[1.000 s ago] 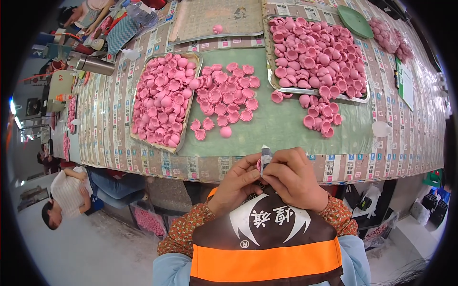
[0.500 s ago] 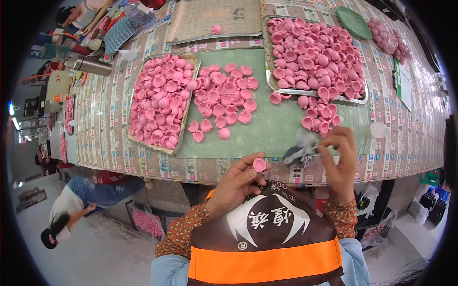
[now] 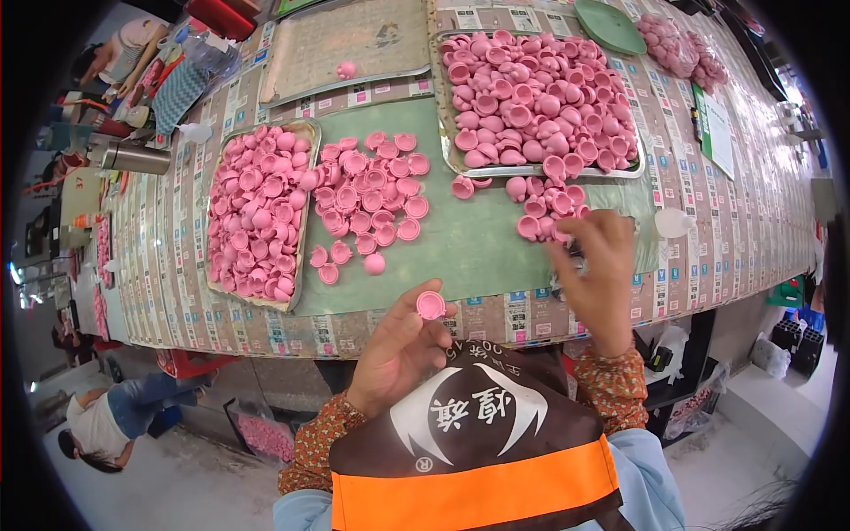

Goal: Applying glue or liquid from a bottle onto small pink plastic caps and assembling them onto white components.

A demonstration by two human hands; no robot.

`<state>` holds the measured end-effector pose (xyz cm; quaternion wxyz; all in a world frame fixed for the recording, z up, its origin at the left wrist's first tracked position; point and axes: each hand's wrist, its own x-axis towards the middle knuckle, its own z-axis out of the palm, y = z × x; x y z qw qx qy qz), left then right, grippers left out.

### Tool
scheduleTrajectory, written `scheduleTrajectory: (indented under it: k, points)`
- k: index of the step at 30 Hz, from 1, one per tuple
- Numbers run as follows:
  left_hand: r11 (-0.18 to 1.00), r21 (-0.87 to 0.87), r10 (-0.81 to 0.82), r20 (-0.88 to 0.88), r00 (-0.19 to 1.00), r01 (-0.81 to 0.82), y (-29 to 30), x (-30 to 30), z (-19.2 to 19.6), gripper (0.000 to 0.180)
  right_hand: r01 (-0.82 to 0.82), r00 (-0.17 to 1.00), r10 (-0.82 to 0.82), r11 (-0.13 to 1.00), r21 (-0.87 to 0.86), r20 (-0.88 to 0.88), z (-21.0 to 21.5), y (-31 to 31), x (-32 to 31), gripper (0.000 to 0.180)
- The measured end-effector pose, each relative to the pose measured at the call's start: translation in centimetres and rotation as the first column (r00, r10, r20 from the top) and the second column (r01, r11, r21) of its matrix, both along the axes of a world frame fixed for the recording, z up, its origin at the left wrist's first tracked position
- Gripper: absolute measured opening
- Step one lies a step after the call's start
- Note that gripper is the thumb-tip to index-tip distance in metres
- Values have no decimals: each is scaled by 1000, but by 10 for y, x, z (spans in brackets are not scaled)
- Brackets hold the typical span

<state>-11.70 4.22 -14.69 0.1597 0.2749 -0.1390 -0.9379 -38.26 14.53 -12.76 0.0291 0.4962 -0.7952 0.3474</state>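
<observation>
My left hand (image 3: pixel 394 345), at the table's front edge, pinches a small round pink cup-shaped piece (image 3: pixel 431 305), its hollow side showing. To the right, my right hand (image 3: pixel 600 279) reaches over the table, its thumb and forefinger apart at the near edge of a small heap of pink pieces (image 3: pixel 551 205). Whether the fingertips touch a piece is hard to make out. A dark cloth-like thing (image 3: pixel 577 257) lies mostly hidden behind this hand. On the green mat (image 3: pixel 469 239), many loose pink pieces (image 3: pixel 367 190) are spread left of the heap, a rounded one (image 3: pixel 374 264) nearest me.
A full tray of pink pieces (image 3: pixel 299 212) stands left, a larger full metal tray (image 3: pixel 629 170) at back right. Behind is a flat tray (image 3: pixel 345 40) with one piece. A white bottle (image 3: pixel 675 223) lies right; a green plate (image 3: pixel 611 26) is farther back. Other people sit left.
My right hand has moved forward to the small heap, and the blurred dark and grey cloth by it is now mostly hidden. My left hand still holds its piece. The whole view has shifted.
</observation>
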Motion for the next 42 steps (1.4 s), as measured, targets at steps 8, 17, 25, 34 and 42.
scheduleTrajectory:
  k: [8, 17, 25, 34, 42]
  points:
    - [1000, -7, 1, -10, 1000, -1, 0, 1, -1, 57, -96, 979, 122, 982, 161, -161, -18, -23, 22, 15]
    - [1000, 3, 14, 15, 1000, -15, 4, 1, -4, 55, -205, 915, 154, 974, 102, 372, -36, -16, 52, 16]
    - [996, 75, 43, 5, 999, -43, 7, 5, -11, 53, -444, 894, 420, 878, 180, 155, -15, -22, 39, 29]
    - [995, 102, 14, -61, 998, -8, 11, 3, -12, 48, -457, 887, 459, 858, 236, 50, -21, -29, 39, 27]
    - [999, 46, 22, -48, 999, -20, 16, 5, -17, 48, -443, 614, 248, 894, 67, 749, -7, -17, 55, 23]
